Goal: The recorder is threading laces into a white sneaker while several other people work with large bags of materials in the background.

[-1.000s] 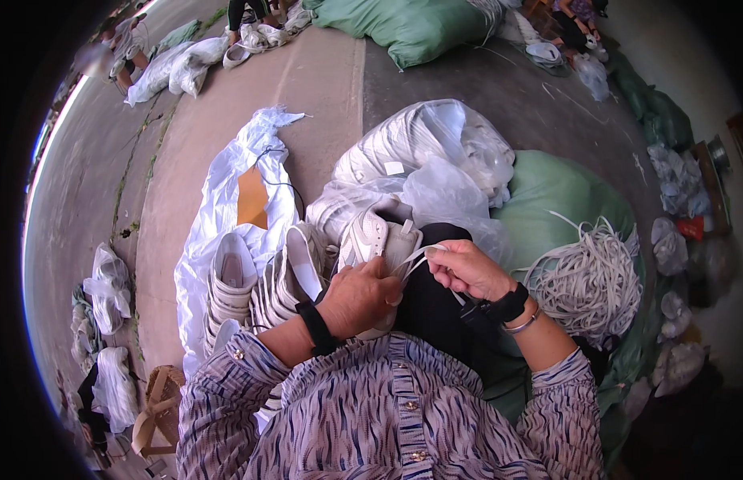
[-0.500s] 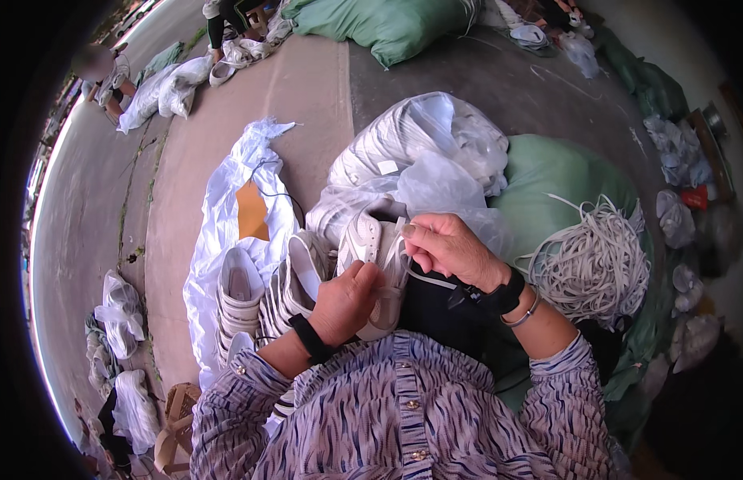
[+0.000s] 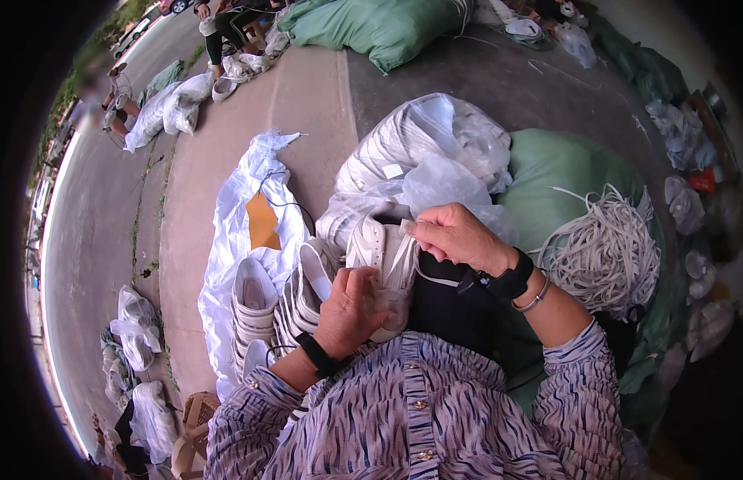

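Observation:
A whitish lace-up shoe point(image 3: 373, 246) stands in front of me, its toe toward my body. My right hand point(image 3: 461, 237) pinches the end of a flat white shoelace point(image 3: 406, 250) beside the shoe's collar. The lace runs down along the shoe's right side and trails past my wrist. Against the shoe's left side, near the toe, rests my left hand point(image 3: 351, 310), fingers bent and thumb spread apart from them. No lace shows between those fingers. Both wrists wear black bands.
Left of the shoe stand stacked pale shoes point(image 3: 254, 300) on a white plastic sheet point(image 3: 231, 216) with an orange card point(image 3: 262, 222). Beyond lies a clear bag of shoes point(image 3: 419, 140). On a green sack point(image 3: 563, 172) sits a heap of laces point(image 3: 607, 252). Other people work farther off.
My left hand has slid down toward the toe, its thumb parting from the fingers. My right hand keeps its pinch on the lace. The whole view has shifted slightly.

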